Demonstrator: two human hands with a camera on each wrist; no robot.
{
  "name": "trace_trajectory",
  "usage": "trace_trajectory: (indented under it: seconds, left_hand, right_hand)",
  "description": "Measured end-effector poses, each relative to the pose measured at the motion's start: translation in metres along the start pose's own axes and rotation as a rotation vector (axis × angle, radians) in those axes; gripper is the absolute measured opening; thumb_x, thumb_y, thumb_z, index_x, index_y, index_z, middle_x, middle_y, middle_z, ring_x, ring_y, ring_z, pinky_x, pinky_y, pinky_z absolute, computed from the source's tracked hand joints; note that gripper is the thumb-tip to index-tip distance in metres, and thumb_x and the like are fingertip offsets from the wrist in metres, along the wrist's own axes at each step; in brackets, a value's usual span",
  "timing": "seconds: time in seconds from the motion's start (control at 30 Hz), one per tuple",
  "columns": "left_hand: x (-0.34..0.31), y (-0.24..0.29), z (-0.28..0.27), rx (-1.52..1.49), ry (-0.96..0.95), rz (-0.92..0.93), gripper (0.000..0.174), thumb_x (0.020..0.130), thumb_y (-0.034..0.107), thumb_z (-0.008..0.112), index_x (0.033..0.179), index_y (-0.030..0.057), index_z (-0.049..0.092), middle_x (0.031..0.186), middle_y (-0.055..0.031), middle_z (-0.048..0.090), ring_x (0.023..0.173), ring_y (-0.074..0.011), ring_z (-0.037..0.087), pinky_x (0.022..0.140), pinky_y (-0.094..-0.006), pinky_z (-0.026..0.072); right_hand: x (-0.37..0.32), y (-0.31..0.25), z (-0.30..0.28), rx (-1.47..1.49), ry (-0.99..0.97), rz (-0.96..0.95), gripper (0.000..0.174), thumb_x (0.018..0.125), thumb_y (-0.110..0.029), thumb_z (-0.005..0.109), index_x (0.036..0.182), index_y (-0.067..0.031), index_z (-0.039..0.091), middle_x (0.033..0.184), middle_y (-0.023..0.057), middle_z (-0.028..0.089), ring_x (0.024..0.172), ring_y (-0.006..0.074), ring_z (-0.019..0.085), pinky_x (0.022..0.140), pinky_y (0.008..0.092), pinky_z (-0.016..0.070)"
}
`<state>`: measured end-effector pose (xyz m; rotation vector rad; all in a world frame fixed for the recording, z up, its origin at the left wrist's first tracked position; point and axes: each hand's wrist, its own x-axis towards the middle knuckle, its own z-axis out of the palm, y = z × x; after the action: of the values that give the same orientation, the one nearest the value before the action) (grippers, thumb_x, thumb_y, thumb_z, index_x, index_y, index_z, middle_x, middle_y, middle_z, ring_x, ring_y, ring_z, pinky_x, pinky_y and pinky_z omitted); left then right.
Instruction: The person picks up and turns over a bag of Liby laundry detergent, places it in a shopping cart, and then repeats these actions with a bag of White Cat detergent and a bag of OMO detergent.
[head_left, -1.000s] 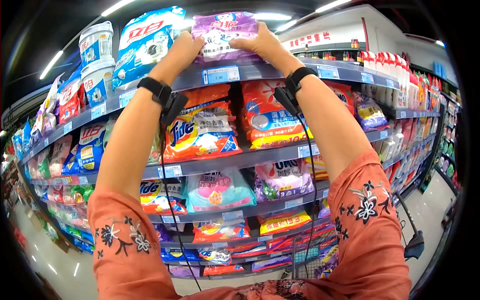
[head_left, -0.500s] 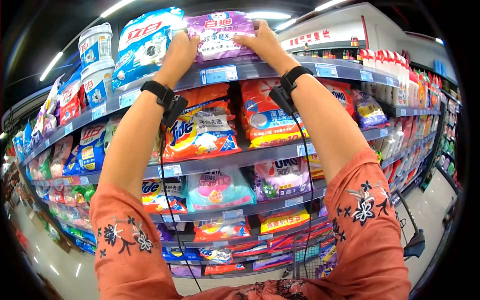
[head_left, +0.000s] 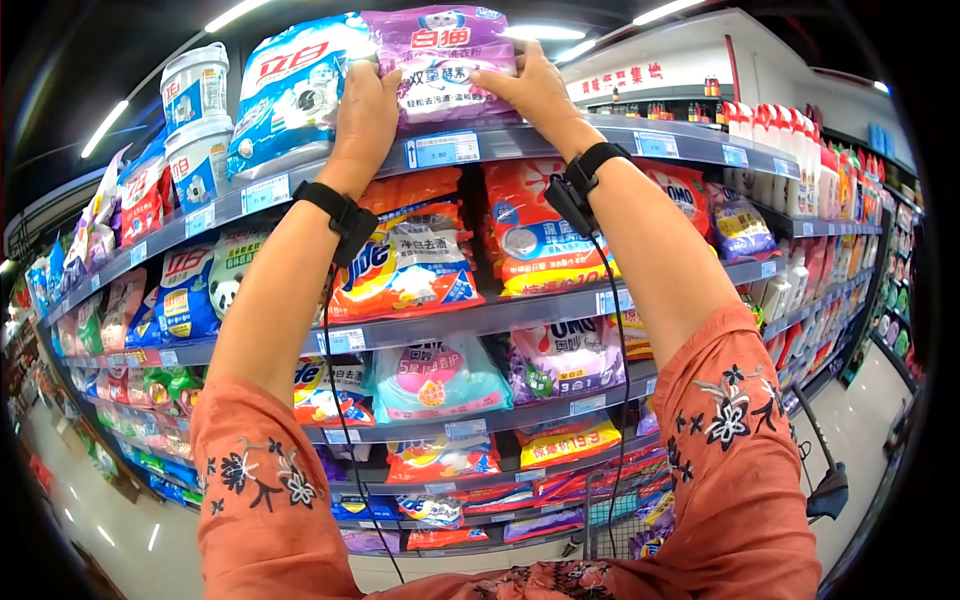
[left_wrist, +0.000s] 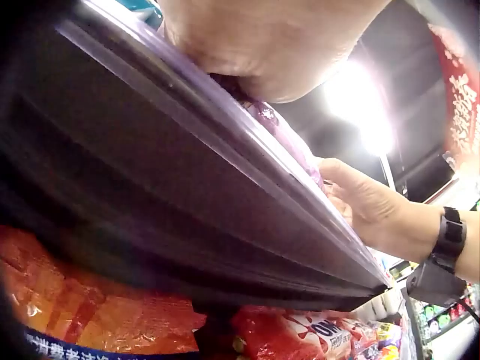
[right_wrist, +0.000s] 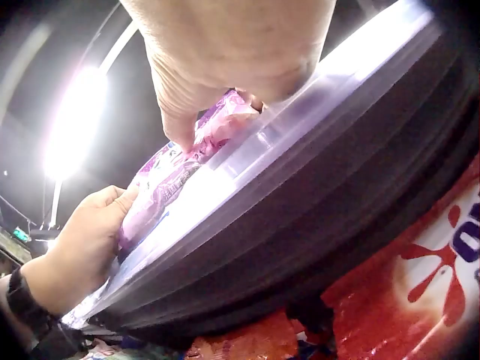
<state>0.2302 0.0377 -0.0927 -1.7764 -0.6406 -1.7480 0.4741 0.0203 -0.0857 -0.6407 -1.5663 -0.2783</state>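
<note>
A purple bag of washing powder (head_left: 437,62) stands on the top shelf, its printed front towards me. My left hand (head_left: 366,118) grips its left side, with the thumb on the front edge. From the right, my right hand (head_left: 541,92) holds the opposite side, its thumb lying across the front. The other fingers are mostly hidden at the sides and behind the bag. In the right wrist view the purple bag (right_wrist: 154,199) sits right at the shelf lip between both hands. A blue and white detergent bag (head_left: 290,90) stands close against the left hand.
White tubs (head_left: 197,150) are stacked at the left of the top shelf (head_left: 540,140), which has price tags along its edge. Below are Tide bags (head_left: 415,260) and red OMO bags (head_left: 545,230). White bottles with red caps (head_left: 765,135) stand at the right. A cart (head_left: 825,480) is at the lower right.
The purple bag's top has come up and its front now faces me more squarely. Its left edge has shifted left, against the blue bag. Both hands have stayed on its sides.
</note>
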Motion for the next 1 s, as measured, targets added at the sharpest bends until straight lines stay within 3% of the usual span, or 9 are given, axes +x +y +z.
trace_trajectory:
  seconds: [0.73, 0.93, 1.0]
  left_hand:
    - [-0.001, 0.001, -0.001, 0.002, -0.041, -0.028, 0.031, 0.1, 0.025, 0.058, 0.108, -0.0039, 0.052, 0.109, -0.0285, 0.059, 0.103, -0.0479, 0.056, 0.09, -0.0506, 0.0463]
    - [-0.006, 0.002, -0.008, 0.039, -0.025, 0.062, 0.034, 0.1, 0.022, 0.055, 0.122, -0.0039, 0.053, 0.115, -0.0251, 0.059, 0.115, -0.0421, 0.054, 0.101, -0.045, 0.0422]
    - [-0.009, 0.001, -0.014, 0.052, -0.012, 0.203, 0.033, 0.1, 0.02, 0.055, 0.125, -0.0012, 0.054, 0.12, -0.0232, 0.059, 0.117, -0.0413, 0.053, 0.102, -0.0451, 0.042]
  right_hand:
    - [0.0, 0.002, 0.001, -0.05, 0.022, -0.046, 0.097, 0.069, -0.054, 0.084, 0.132, 0.011, 0.048, 0.121, 0.0283, 0.064, 0.116, 0.0366, 0.063, 0.102, 0.0392, 0.0459]
    - [0.0, 0.006, 0.002, -0.057, 0.001, -0.022, 0.095, 0.071, -0.055, 0.081, 0.13, 0.0114, 0.049, 0.122, 0.0304, 0.062, 0.118, 0.0387, 0.061, 0.103, 0.0404, 0.0451]
    - [0.001, 0.006, 0.002, -0.072, -0.005, -0.016, 0.094, 0.072, -0.055, 0.08, 0.13, 0.0115, 0.049, 0.122, 0.0308, 0.062, 0.118, 0.0395, 0.061, 0.103, 0.0407, 0.0452]
